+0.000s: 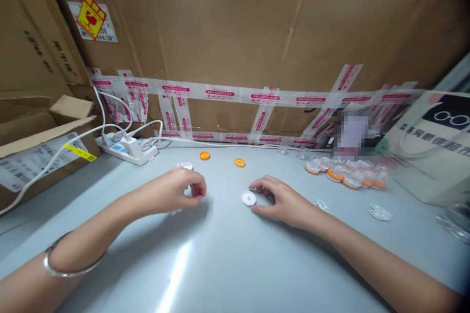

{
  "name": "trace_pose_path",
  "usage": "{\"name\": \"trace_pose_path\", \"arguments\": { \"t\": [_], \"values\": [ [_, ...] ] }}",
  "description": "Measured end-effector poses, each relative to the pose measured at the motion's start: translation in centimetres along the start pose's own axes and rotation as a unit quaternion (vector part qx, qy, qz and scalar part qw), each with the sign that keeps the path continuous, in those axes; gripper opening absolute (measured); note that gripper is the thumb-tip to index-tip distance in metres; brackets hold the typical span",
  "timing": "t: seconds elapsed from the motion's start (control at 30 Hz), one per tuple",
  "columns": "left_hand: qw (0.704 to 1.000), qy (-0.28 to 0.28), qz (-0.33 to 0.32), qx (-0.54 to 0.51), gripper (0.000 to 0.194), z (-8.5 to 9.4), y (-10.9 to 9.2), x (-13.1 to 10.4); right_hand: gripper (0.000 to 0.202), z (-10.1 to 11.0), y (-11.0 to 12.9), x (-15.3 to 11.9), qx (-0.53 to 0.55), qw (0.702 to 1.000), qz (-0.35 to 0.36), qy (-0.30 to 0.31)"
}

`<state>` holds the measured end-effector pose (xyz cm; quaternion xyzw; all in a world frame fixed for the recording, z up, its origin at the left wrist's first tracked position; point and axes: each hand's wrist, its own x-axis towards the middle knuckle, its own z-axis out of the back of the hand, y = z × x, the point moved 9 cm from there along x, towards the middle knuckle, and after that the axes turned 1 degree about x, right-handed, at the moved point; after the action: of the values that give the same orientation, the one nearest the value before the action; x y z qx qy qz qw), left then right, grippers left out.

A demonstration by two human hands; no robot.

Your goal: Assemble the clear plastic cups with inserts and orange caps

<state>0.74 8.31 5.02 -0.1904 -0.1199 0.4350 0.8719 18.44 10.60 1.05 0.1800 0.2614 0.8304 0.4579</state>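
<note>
A round white disc-like part [248, 198] with a raised rim is at the fingertips of my right hand [281, 201]. Thumb and index finger close on its right edge. My left hand [183, 190] hovers over the table with fingers curled to a pinch; whatever is between them, if anything, is hidden. Behind its knuckles a white ring-shaped part [187, 166] shows in part. Two orange round parts, one orange disc [204, 155] and one orange ring [240, 162], lie farther back. Flat white perforated pieces [380, 212] are to the right, one partly behind my right wrist.
At the back right lies a cluster of white-and-orange round pieces [350, 178], beside a printed white box [422, 151]. Small clear pieces [282, 149] lie near the back edge. A power strip [137, 154] with cables and an open carton [44, 151] stand left. Taped cardboard [235, 34] walls the back.
</note>
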Motion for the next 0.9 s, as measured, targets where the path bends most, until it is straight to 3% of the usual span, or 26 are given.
{"name": "trace_pose_path", "arguments": {
  "t": [0.1,0.2,0.47,0.9],
  "values": [
    [0.999,0.000,-0.054,0.004,0.014,-1.7,-2.5,1.2,0.025,-0.5,0.0,0.2,0.002,1.000,0.012,-0.020],
    [0.996,-0.026,-0.079,0.016,0.014,-2.4,-3.3,2.6,0.021,-0.8,0.3,0.4,0.012,0.999,0.017,-0.039],
    [0.985,-0.133,-0.112,-0.017,0.012,-3.2,-2.8,4.7,0.028,-1.3,0.3,1.2,0.023,0.996,0.028,-0.077],
    [0.973,-0.168,-0.159,0.006,0.014,-4.7,-2.5,4.7,0.031,-1.6,-0.3,1.4,0.040,0.995,0.039,-0.083]
  ]
}}
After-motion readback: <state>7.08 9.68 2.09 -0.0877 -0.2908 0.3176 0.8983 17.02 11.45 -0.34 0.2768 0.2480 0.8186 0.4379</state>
